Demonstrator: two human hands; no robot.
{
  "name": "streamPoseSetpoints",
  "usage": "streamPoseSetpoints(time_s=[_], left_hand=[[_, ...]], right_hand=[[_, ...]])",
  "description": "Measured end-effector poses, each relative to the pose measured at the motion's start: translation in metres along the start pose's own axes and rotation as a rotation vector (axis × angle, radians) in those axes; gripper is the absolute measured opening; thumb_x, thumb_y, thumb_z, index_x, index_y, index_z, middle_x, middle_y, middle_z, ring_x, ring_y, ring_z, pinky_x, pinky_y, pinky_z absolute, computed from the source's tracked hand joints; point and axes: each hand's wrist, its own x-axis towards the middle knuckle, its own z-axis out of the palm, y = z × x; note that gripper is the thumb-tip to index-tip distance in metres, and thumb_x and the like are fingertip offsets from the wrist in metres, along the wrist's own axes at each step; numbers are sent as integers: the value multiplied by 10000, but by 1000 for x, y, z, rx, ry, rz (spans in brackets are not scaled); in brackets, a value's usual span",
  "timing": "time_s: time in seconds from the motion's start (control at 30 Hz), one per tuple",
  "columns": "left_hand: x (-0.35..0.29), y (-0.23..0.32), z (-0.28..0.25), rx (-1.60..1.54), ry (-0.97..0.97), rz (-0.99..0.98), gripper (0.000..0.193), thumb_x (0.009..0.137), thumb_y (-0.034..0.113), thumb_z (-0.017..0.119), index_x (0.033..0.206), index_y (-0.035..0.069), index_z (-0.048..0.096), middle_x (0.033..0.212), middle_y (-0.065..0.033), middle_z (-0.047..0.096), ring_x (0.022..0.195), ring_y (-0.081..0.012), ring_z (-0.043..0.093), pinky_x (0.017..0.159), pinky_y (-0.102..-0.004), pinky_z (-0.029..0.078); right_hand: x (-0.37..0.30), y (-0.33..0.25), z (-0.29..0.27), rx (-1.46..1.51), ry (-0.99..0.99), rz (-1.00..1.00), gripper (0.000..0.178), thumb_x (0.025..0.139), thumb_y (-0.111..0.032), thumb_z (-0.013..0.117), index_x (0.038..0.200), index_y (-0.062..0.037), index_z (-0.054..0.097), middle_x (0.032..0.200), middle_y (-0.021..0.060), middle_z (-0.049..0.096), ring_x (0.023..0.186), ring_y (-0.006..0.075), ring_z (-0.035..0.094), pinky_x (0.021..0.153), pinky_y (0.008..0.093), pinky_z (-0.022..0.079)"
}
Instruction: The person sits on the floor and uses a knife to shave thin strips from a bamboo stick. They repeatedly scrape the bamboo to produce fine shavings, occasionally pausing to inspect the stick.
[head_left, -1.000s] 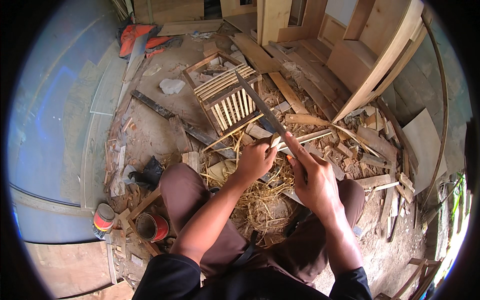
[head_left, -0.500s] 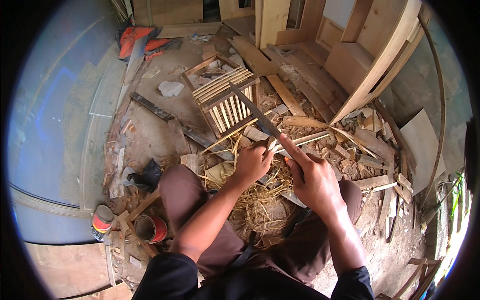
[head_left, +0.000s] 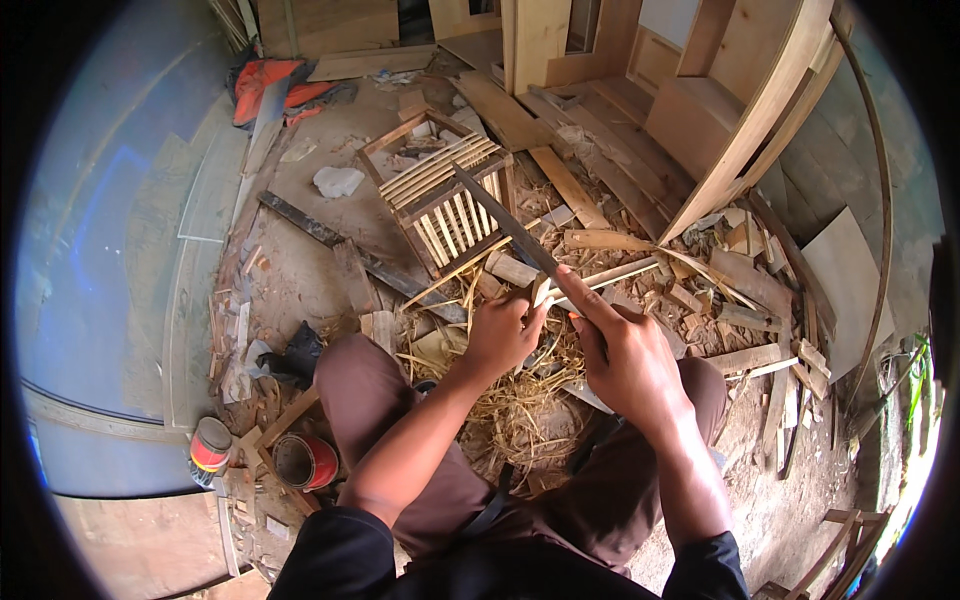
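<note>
My right hand (head_left: 632,358) is closed around the handle of a long, dark-bladed knife (head_left: 505,218), its index finger stretched along the blade. The blade points away to the upper left, and its tip overlaps the slatted wooden crate (head_left: 445,190) in the view. My left hand (head_left: 503,332) pinches a small pale wood piece (head_left: 541,287) right beside the blade; most of that piece is hidden by the fingers. Whether blade and wood touch, I cannot tell. Below both hands lies a heap of thin shavings (head_left: 520,410) between my knees.
Offcuts and wood scraps (head_left: 685,300) litter the ground at right. A dark beam (head_left: 330,240) lies left of the crate. Two red cans (head_left: 305,461) stand at lower left, near a black plastic bag (head_left: 298,352). Tall wooden panels (head_left: 760,120) lean at the far right.
The view has shifted slightly. Both hands keep nearly the same place, and the wood piece by the blade shows at a slightly different angle.
</note>
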Motion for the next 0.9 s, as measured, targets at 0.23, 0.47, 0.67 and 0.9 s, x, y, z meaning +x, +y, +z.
streamPoseSetpoints(time_s=[0.23,0.47,0.67,0.9], left_hand=[[4,-3,-1,-7,80,41,167,938,135,676,873,-16,702,759,-190,697,681,-350,711,600,-401,573],[9,3,-2,-17,40,-13,184,945,140,668,872,-26,698,797,-202,703,705,-351,713,629,-404,576],[14,-4,-11,25,-109,-88,353,979,332,660,897,-7,715,797,-202,713,730,-362,721,665,-431,577],[44,34,-124,73,-307,-210,486,995,512,607,1071,67,787,947,-145,780,762,-282,763,671,-388,589]], right_hand=[[5,-3,2,40,-14,3,609,947,-59,617,1501,-291,516,865,242,701,808,434,685,731,502,560],[10,2,-1,-41,-26,-66,592,973,-133,599,1532,-278,468,769,233,684,718,422,697,663,526,574],[17,5,-6,-99,-63,-108,612,970,-128,588,1543,-292,446,716,204,683,695,411,699,660,526,582],[14,10,-17,-91,-46,-88,627,956,-109,628,1531,-302,466,795,242,689,761,436,691,707,527,571]])
